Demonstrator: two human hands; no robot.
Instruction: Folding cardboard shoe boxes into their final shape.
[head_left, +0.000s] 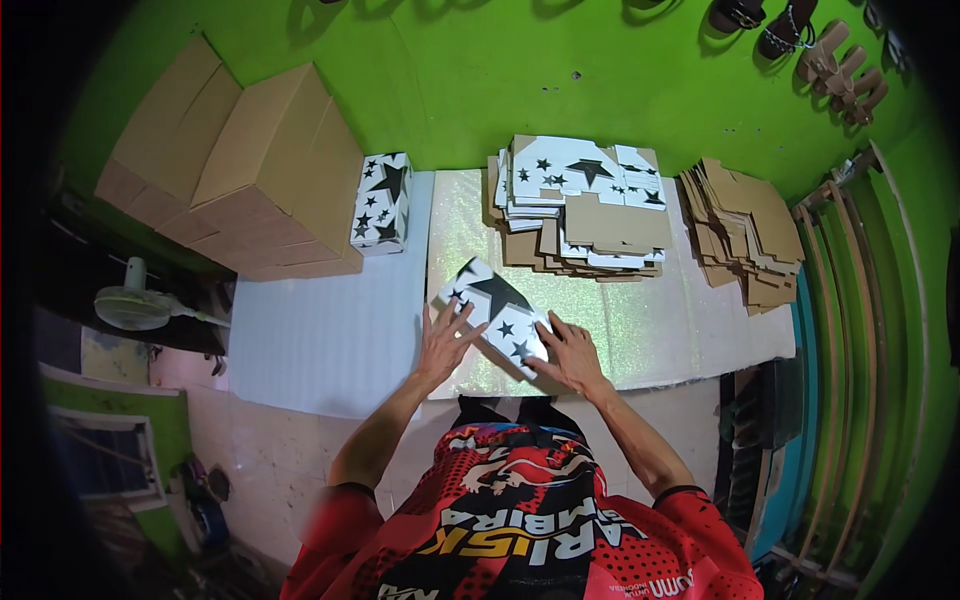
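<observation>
A flat white cardboard box blank with black stars (492, 310) lies tilted on a glittery sheet (620, 330) in front of me. My left hand (445, 340) presses on its left edge with fingers spread. My right hand (570, 352) presses on its lower right corner. Behind it a stack of several more star-printed and brown blanks (580, 205) is piled. A finished star-printed box (382, 203) stands upright at the left, against the green wall.
Large brown cartons (250, 170) stand at the back left. A pile of brown cardboard pieces (745, 230) lies at the right. A white foam sheet (330, 330) covers the floor at the left. A fan (135, 305) sits far left. Sandals (835, 65) hang on the wall.
</observation>
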